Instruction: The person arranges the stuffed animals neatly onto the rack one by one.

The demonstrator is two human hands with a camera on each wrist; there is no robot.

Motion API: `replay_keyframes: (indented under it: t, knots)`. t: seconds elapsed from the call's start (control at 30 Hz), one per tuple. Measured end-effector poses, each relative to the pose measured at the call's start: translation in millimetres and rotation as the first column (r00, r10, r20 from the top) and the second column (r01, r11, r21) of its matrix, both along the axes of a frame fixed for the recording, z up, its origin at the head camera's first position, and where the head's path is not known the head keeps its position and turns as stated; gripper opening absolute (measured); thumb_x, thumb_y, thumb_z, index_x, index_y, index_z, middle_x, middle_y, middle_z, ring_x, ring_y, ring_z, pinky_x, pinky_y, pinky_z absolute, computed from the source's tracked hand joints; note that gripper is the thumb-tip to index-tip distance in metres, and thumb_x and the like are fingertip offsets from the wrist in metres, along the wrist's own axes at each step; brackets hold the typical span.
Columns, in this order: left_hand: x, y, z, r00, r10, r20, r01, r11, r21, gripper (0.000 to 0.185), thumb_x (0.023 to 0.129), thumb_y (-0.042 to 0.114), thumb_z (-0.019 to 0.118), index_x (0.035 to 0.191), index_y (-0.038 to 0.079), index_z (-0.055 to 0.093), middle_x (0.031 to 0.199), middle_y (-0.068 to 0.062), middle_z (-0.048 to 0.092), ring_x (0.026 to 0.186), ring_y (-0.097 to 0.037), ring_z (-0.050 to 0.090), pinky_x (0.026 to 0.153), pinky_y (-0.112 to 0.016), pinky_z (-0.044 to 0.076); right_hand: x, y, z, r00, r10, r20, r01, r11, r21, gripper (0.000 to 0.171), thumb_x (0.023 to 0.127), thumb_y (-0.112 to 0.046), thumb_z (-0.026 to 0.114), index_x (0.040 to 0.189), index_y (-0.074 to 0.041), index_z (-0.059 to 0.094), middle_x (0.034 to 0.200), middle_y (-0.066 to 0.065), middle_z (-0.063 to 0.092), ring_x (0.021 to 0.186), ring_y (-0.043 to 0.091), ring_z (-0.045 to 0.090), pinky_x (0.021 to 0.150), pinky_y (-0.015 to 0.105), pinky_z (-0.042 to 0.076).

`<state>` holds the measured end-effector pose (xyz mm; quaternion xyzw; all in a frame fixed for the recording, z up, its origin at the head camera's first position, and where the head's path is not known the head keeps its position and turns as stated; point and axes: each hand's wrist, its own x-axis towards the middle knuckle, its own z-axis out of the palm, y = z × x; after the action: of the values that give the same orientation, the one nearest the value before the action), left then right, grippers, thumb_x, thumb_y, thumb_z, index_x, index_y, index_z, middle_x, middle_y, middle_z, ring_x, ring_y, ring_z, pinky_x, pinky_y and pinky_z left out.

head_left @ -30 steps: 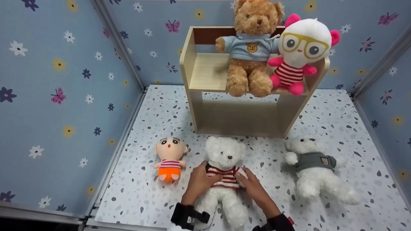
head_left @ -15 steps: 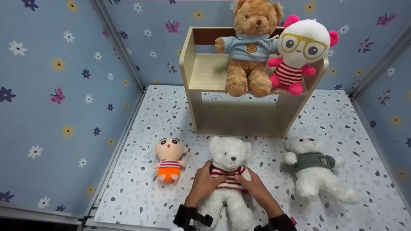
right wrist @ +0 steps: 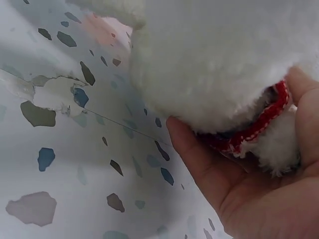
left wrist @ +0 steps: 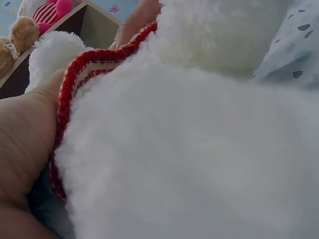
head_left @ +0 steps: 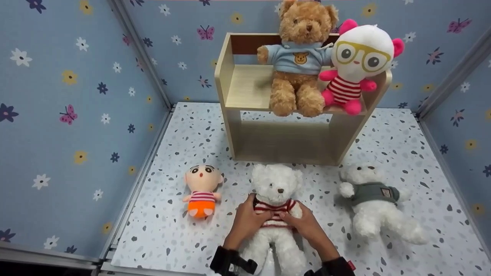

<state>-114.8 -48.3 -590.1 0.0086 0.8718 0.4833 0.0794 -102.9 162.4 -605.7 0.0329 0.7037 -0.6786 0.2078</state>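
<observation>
A white teddy bear [head_left: 277, 184] in a red-and-white striped sweater is held between both hands at the front middle, face up toward the head camera. My left hand [head_left: 249, 218] grips its torso on the left, thumb across the sweater. On the other side my right hand [head_left: 305, 222] grips the torso, its thumb close to the left one. White fur and the sweater's red hem [left wrist: 67, 94] fill much of the left wrist view. In the right wrist view, fingers [right wrist: 194, 154] curl under the bear's body beside the red hem. The bear's back is hidden.
Behind stands a two-level wooden shelf [head_left: 226, 76] bearing a brown bear [head_left: 297, 57] in a blue hoodie and a pink-and-white doll [head_left: 360, 57] with yellow glasses. A cartoon-boy doll [head_left: 202, 191] lies left; a white bear in a grey-green shirt [head_left: 374, 193] lies right. Patterned walls surround the table.
Both hands and the striped-sweater bear have shifted slightly to the right. The right thumb has moved inward over the sweater. The other toys stay in place.
</observation>
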Motion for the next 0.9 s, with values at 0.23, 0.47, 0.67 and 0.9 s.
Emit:
replay_keyframes:
  t: [0.23,0.47,0.67,0.9]
  knots:
    - [1.7,4,-2.3,1.000,-0.010,0.009,0.010,0.998,0.060,0.068,0.076,0.046,0.074,0.134,0.022,0.047,0.105,0.002,0.068,0.091,-0.013,0.064,0.077,-0.035,0.050,-0.1,3,1.7,0.998,-0.013,-0.056,0.015,0.999,0.034,0.055,0.084,-0.035,0.073,0.130,-0.013,0.053,0.114,0.009,0.066,0.097,0.022,0.066,0.080,0.035,0.054]
    - [1.1,8,-2.4,1.000,-0.020,0.013,0.019,0.998,0.064,0.068,0.075,0.047,0.074,0.132,0.021,0.047,0.105,0.002,0.068,0.096,-0.014,0.064,0.080,-0.034,0.050,-0.3,7,4.0,0.993,-0.042,-0.109,0.048,0.998,0.049,0.047,0.084,-0.028,0.074,0.124,-0.011,0.057,0.107,0.009,0.067,0.091,0.018,0.066,0.076,0.031,0.053]
    - [0.7,9,-1.3,1.000,-0.014,0.021,0.013,0.999,0.045,0.078,0.074,0.051,0.074,0.137,0.016,0.044,0.110,-0.005,0.067,0.102,-0.020,0.064,0.084,-0.039,0.051,1.6,7,23.3,0.993,-0.046,-0.111,0.049,0.999,0.024,0.037,0.085,-0.019,0.072,0.118,-0.008,0.058,0.102,0.010,0.068,0.087,0.017,0.066,0.073,0.030,0.053]
    - [1.0,10,-0.1,0.999,-0.022,0.026,0.020,0.997,0.076,0.078,0.073,0.053,0.075,0.136,0.019,0.044,0.115,-0.002,0.067,0.107,-0.019,0.062,0.089,-0.038,0.050,1.2,7,24.3,0.993,-0.037,-0.115,0.040,0.999,0.020,0.039,0.086,-0.020,0.071,0.121,-0.008,0.057,0.107,0.011,0.067,0.090,0.018,0.066,0.074,0.030,0.054]
